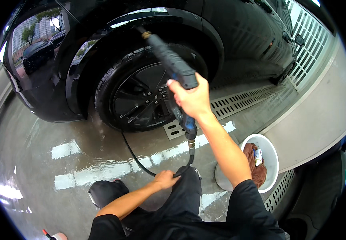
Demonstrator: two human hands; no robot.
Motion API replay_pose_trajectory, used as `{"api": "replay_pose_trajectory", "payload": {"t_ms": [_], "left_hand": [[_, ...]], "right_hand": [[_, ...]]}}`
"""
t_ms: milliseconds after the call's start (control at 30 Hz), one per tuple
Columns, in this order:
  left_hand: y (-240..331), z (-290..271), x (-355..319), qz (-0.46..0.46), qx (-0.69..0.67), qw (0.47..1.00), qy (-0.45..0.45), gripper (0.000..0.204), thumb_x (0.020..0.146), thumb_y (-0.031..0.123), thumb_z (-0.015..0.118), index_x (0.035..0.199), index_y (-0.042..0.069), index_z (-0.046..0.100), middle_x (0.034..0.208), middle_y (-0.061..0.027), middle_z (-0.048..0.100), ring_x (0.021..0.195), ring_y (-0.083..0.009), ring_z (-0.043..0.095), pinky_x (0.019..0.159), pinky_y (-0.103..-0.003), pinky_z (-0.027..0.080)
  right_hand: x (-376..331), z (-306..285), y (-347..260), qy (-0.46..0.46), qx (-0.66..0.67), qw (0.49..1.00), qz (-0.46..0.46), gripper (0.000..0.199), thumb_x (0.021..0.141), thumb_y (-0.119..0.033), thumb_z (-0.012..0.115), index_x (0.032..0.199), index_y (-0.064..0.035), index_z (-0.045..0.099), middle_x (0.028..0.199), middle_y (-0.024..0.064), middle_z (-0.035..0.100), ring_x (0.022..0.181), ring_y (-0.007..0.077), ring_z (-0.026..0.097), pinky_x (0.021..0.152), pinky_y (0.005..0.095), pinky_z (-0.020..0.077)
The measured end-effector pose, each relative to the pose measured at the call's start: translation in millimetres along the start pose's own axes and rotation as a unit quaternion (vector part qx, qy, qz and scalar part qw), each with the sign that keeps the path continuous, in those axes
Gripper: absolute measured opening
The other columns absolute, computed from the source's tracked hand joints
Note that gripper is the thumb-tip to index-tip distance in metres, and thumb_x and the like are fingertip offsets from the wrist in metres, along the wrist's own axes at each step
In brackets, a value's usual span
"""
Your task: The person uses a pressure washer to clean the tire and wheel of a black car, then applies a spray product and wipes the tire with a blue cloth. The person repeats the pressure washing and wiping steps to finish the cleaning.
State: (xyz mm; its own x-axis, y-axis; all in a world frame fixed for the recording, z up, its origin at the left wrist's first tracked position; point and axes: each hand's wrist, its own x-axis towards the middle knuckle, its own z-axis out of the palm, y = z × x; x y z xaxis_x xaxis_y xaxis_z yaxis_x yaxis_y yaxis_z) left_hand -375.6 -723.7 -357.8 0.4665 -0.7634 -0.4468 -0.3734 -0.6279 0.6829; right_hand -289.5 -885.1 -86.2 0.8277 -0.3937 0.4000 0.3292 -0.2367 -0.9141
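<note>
One gun (172, 60) is in the right hand (193, 98), whose fingers are wrapped around its handle; I cannot tell whether the trigger is pressed. The gun is raised before the wheel (131, 102) of the black car (245, 44), and its tip, a little blurred, points up toward the arch (214, 44). The left hand (166, 179) is lower, near the knees, closed around the hose (140, 165), which makes a loop from the base of the gun and goes away toward the tyre.

The floor (113, 154) below is wet, so the step in hand seems to be the rinsing of the wheel and arch, although I cannot see a clear jet. As I judge, the next move calls for a steady right wrist to guide the tip along the arch, while the left hand gives enough slack and keeps the hose from catching under the tyre. The bucket (274, 154), with a brown cloth (260, 176) inside, stands apart at the right.
</note>
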Motion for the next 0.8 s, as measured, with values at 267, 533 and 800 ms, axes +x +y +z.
{"api": "replay_pose_trajectory", "payload": {"t_ms": [267,533,800], "left_hand": [[-64.7,-59.0,-28.7,-0.107,0.109,0.987,-0.051,0.055,0.096,0.05,0.064,0.104,-0.004,0.074,0.107,-0.0298,0.072,0.106,-0.0456,0.069,0.093,-0.05,0.055],[-103.0,-117.9,-76.0,-0.169,0.171,0.968,0.071,0.037,0.086,0.04,0.074,0.097,0.005,0.08,0.1,-0.0261,0.074,0.1,-0.043,0.07,0.093,-0.049,0.055],[-96.2,-115.9,-73.3,-0.18,0.136,0.972,0.067,0.036,0.088,0.039,0.074,0.101,0.006,0.079,0.104,-0.0247,0.074,0.104,-0.0424,0.07,0.095,-0.048,0.055]], "right_hand": [[-19.4,-63.8,69.0,0.281,0.158,0.946,0.043,0.018,0.092,-0.008,0.073,0.089,0.0014,0.058,0.067,0.0054,0.055,0.05,0.0146,0.054,0.045,0.031,0.0456],[-60.1,-69.1,139.6,0.416,0.289,0.848,0.153,0.01,0.096,-0.009,0.067,0.099,-0.004,0.059,0.069,0.0036,0.051,0.054,0.015,0.05,0.047,0.0318,0.044],[-41.5,-43.4,112.0,0.354,0.259,0.896,0.063,0.015,0.095,-0.006,0.068,0.086,-0.0001,0.057,0.068,0.0058,0.054,0.053,0.0153,0.053,0.046,0.0319,0.0441]]}}
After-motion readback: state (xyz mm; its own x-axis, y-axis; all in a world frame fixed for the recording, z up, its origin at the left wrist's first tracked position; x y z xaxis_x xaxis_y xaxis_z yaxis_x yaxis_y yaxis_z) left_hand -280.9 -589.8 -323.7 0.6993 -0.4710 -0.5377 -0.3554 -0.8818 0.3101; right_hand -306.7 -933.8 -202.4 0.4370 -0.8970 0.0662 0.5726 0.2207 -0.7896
